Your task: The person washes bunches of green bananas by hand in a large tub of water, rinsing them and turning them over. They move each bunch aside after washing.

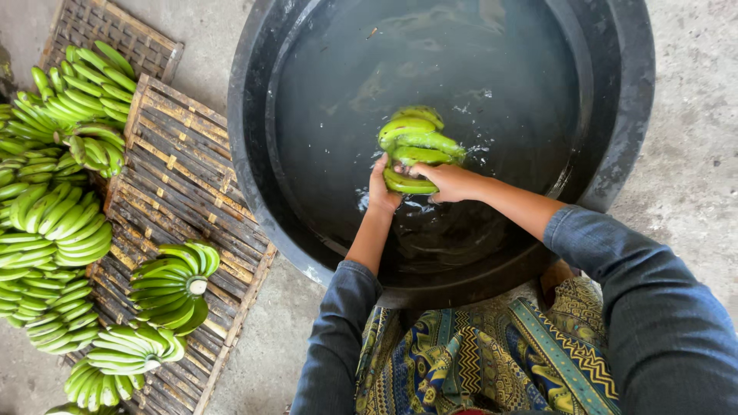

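My left hand (382, 190) and my right hand (450, 182) meet on one bunch of green bananas (417, 144) in the water of a big black tub (630, 115). The bunch sits just beyond my fingers, half out of the water, near the middle of the tub and a little toward its near rim. The fingers of my right hand are curled around the lowest banana from the right, clasping it; the fingers of my left hand press against the bunch's left end, wet and bent, though I cannot tell how tightly they close. I count about five bananas showing in this bunch. Small ripples break around my wrists.

Both my sleeves are dark blue-grey, and a patterned cloth (477, 361) covers my lap at the tub's near rim.

Out to the left, on the concrete floor (692, 177), two slatted bamboo mats (181, 173) lie side by side. On the nearer mat's near end rest three bunches (171, 283), apart from the tub. Along the mats' left edge runs a heaped pile of green bananas (50, 215), too crowded to count.
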